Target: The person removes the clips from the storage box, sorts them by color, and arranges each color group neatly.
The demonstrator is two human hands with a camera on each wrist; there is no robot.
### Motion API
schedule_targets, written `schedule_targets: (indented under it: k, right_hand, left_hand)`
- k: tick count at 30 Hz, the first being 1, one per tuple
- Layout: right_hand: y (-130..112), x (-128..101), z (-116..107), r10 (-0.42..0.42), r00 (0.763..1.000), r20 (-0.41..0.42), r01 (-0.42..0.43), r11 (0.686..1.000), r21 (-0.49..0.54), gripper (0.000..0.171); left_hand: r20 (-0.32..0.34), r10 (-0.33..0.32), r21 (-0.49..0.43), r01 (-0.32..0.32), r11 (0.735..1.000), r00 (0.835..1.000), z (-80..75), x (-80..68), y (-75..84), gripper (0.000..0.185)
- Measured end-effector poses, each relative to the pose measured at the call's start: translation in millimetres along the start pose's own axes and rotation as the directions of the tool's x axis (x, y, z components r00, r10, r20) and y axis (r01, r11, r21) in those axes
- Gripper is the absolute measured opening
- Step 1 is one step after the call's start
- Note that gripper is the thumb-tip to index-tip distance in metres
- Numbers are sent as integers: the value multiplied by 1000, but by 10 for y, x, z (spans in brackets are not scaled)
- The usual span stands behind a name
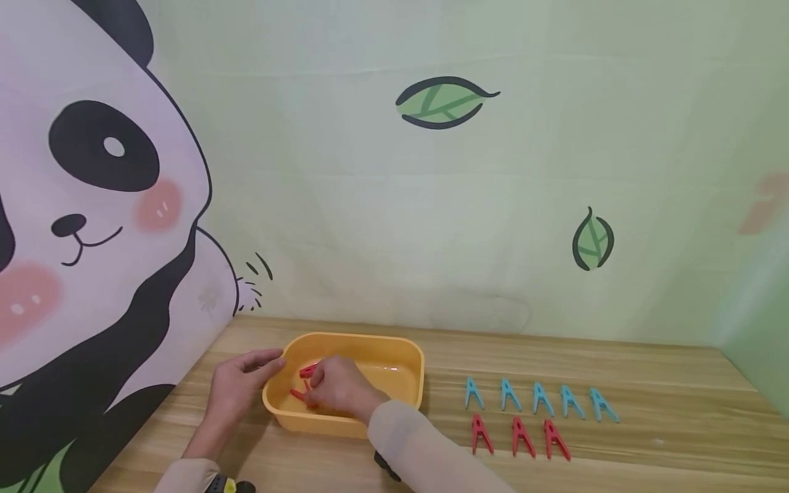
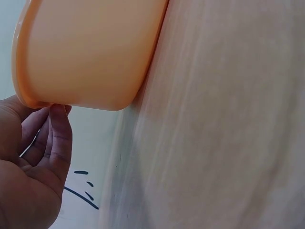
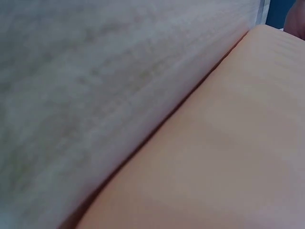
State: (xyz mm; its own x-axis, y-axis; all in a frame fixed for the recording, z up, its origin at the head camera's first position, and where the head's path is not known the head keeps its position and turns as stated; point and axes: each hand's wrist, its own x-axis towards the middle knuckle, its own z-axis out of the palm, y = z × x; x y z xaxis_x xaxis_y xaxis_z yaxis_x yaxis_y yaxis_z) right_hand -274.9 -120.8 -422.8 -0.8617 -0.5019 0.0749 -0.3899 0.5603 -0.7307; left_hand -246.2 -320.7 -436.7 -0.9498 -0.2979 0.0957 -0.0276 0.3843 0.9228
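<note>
the head view takes in the whole scene: a yellow tub sits on the wooden bench, left of centre and near the panda wall. the right hand reaches down into the tub, fingers curled among red pegs that lie inside; it seems to pinch one, though the fingers hide the grip, so i cannot tell for sure. the left hand lies against the tub's left rim, fingers straight and relaxed, gripping nothing.

right of the tub, well apart from it, two rows of pegs lie flat on the bench: five blue pegs in the far row and three sorted red pegs in the near row, each peg clear of its neighbours.

the left wrist view shows what the head view cannot: the fingertips of the left hand touch just under the tub's rolled rim, the fingers extended rather than hooked round it. it also shows the tub's outer wall standing on the bench. no pegs appear there.

the right wrist view gives only a blurred close shot of the tub's wall meeting the bench; neither the right hand nor the pegs show in it.
</note>
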Motion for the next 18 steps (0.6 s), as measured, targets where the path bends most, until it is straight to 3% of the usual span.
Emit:
schedule_targets:
  k: [18]
  right_hand:
    - [40,-33,-64,-29,998,61,31,999,-30,14]
  left_hand:
    - [-2,-18,-1,18,1000,1000,-3,-10,11,42]
